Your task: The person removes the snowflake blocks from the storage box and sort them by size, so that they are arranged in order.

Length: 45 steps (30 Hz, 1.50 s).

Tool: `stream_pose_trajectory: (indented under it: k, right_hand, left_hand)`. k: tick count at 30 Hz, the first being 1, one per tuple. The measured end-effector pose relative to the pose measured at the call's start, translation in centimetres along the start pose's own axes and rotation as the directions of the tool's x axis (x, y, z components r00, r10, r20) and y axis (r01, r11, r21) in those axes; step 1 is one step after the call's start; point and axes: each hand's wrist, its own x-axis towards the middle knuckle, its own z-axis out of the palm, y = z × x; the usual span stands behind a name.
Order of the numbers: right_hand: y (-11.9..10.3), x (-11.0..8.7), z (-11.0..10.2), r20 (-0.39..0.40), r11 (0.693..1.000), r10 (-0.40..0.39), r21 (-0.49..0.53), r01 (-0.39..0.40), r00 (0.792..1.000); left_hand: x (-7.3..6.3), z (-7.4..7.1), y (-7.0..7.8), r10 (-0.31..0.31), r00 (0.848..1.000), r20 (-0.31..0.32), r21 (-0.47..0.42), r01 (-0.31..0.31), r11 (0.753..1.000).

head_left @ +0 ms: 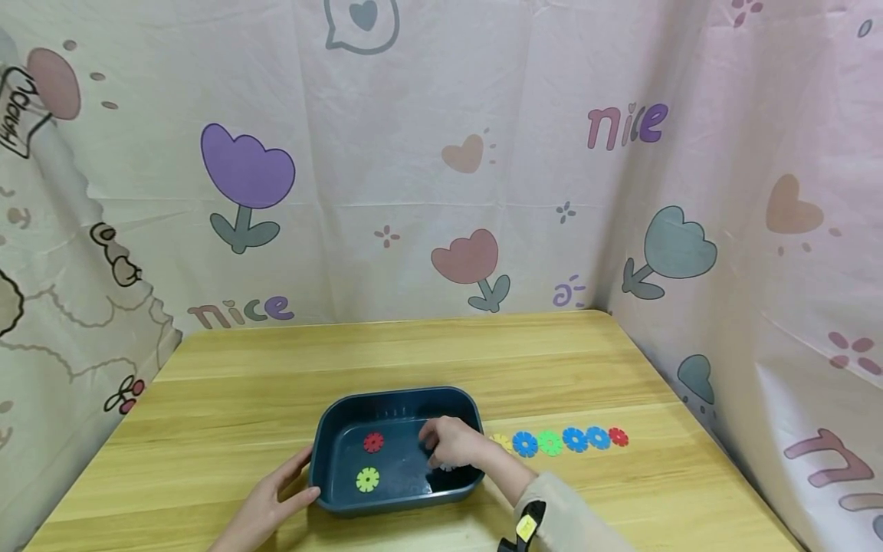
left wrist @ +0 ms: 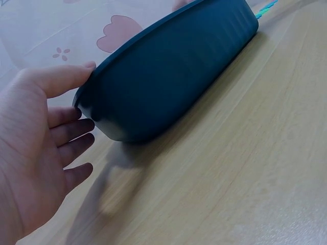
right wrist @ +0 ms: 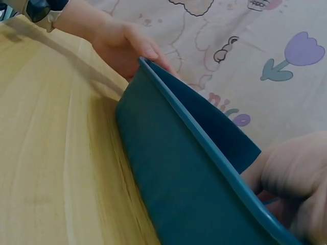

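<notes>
Here, spread left fingers touch the bin; right fingers curl inside, any grip unclear.

Left hand spread, right hand curled downward

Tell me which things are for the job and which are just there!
Seem part of the job:
- left hand and right hand
- dark blue tray
- red disc and yellow-green disc inside
- row of colourful discs beside it

Just there:
- wooden table
- patterned cloth
</notes>
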Motion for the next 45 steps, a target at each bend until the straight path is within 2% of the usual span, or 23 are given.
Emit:
stream_pose_trajectory:
  k: [5, 10, 13, 18, 21, 25, 32, 39, 45]
  right_hand:
    - [0.14, 0.23, 0.31, -0.003, 0.995, -0.017, 0.093, 0.017, 1.000]
    - [0.30, 0.32, 0.18, -0.039, 0.991, -0.033, 0.131, 0.038, 0.999]
    - [0.25, 0.31, -0.09, -0.065, 0.995, -0.033, 0.096, 0.039, 0.997]
    - [0.19, 0.37, -0.22, -0.081, 0.999, -0.021, -0.045, 0.017, 0.996]
    - [0.23, 0.40, -0.19, -0.086, 0.992, -0.033, -0.124, 0.022, 0.996]
    - [0.19, 0.40, -0.31, -0.087, 0.984, -0.042, -0.174, 0.027, 0.995]
    - [0.14, 0.24, -0.46, -0.046, 0.958, -0.016, -0.287, 0.002, 0.999]
    - [0.39, 0.20, -0.24, -0.011, 0.970, -0.018, -0.245, 0.014, 1.000]
    - [0.74, 0.43, 0.29, -0.006, 0.973, -0.088, -0.214, 0.085, 0.996]
  left_hand:
    - [-0.05, -0.02, 0.14, -0.002, 1.000, 0.002, 0.003, 0.002, 1.000]
    - [-0.01, -0.02, 0.21, -0.009, 1.000, 0.009, -0.008, 0.009, 1.000]
    - [-0.04, -0.02, 0.27, -0.011, 1.000, 0.009, -0.011, 0.011, 1.000]
    - [0.01, 0.01, 0.38, -0.020, 1.000, 0.009, -0.016, 0.020, 1.000]
    - [0.04, 0.05, 0.50, -0.024, 1.000, 0.009, -0.025, 0.025, 0.999]
    - [0.01, 0.07, 0.62, -0.026, 1.000, 0.009, -0.022, 0.026, 0.999]
    - [0.02, 0.11, 0.55, -0.008, 1.000, 0.012, -0.014, 0.008, 1.000]
    - [0.10, 0.14, 0.57, -0.009, 1.000, 0.017, -0.024, 0.009, 1.000]
    - [0.18, 0.15, 0.66, -0.022, 1.000, 0.020, -0.025, 0.022, 0.999]
